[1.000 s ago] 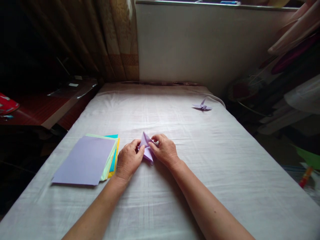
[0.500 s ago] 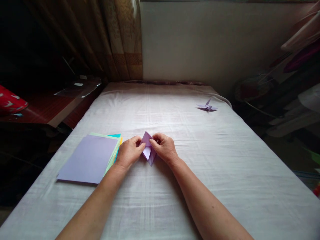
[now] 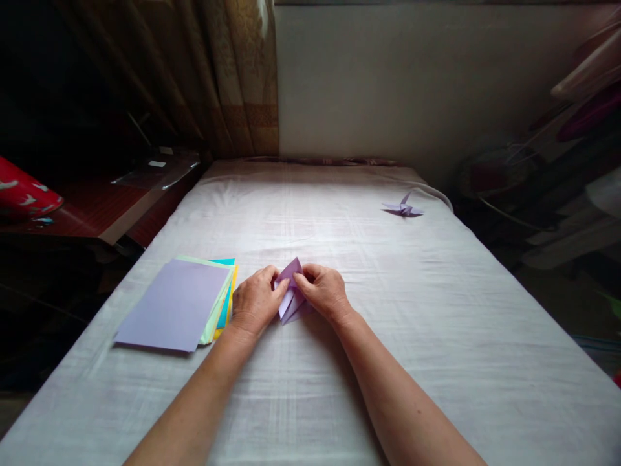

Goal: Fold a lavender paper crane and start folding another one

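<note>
A folded purple origami paper (image 3: 293, 303) is held between both hands over the white cloth, near the middle of the view. It has a pointed top and creased flaps lower down. My left hand (image 3: 257, 299) pinches its left edge, thumb on the front face. From the other side my right hand (image 3: 324, 290) grips the right edge, its thumb pressed on the front. The fingers behind the paper are partly hidden. Left of my left hand lies a stack of coloured paper sheets (image 3: 169, 304), purple on top, with green, blue and yellow edges showing.
A finished purple paper crane (image 3: 403, 208) rests at the far right of the cloth-covered surface (image 3: 436, 336). Past the left edge stands a dark red table (image 3: 92, 210) with a clear plastic bag (image 3: 160, 169) and a red patterned object (image 3: 24, 191). A curtain (image 3: 233, 77) hangs behind.
The folded paper has tilted, its top point shifting right and its lower flaps left. Both hands have moved slightly right with it and keep their pinch.
</note>
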A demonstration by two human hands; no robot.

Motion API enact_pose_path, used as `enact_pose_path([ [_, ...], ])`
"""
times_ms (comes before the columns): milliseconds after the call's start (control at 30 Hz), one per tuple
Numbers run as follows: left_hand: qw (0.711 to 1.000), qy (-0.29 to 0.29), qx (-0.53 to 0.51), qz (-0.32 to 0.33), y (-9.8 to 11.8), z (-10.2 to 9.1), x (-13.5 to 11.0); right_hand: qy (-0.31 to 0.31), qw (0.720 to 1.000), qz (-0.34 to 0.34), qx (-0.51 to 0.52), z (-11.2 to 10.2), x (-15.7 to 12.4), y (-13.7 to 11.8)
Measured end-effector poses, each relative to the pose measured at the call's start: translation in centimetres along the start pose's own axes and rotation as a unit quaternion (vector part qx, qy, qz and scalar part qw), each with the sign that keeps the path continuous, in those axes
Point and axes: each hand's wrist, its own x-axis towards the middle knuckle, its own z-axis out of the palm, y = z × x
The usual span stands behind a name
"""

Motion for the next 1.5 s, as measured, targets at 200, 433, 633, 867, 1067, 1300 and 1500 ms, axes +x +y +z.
enact_pose_path([
  [200, 0.999, -0.011, 0.033, -0.018, 0.4, 0.0, 0.3, -0.035, 0.999, 0.016, -0.010, -0.4, 0.6, 0.1],
  [433, 0.999, 0.028, 0.031, 0.021, 0.4, 0.7, -0.2, -0.016, 0.999, 0.026, 0.022, -0.5, 1.4, 0.3],
  [633, 0.991, 0.056, -0.030, 0.114, -0.5, 1.2, -1.6, -0.029, 0.996, 0.021, 0.085, -0.2, 2.1, 1.8],
  [867, 0.979, 0.037, -0.199, 0.034, -2.5, 1.4, 0.1, -0.066, 0.984, 0.032, 0.164, -0.5, 2.3, 2.2],
  [1067, 0.982, 0.032, -0.180, 0.052, -2.0, 1.2, 0.7, -0.073, 0.978, 0.038, 0.190, -0.5, 2.3, 2.5],
  [1300, 0.991, 0.032, -0.103, 0.074, -0.7, 1.0, -0.3, -0.100, 0.969, 0.028, 0.223, -1.0, 2.5, 2.6],
  [1500, 0.995, 0.029, -0.070, 0.069, 0.3, 1.1, -0.2, -0.110, 0.965, 0.016, 0.239, -1.2, 2.6, 2.5],
])
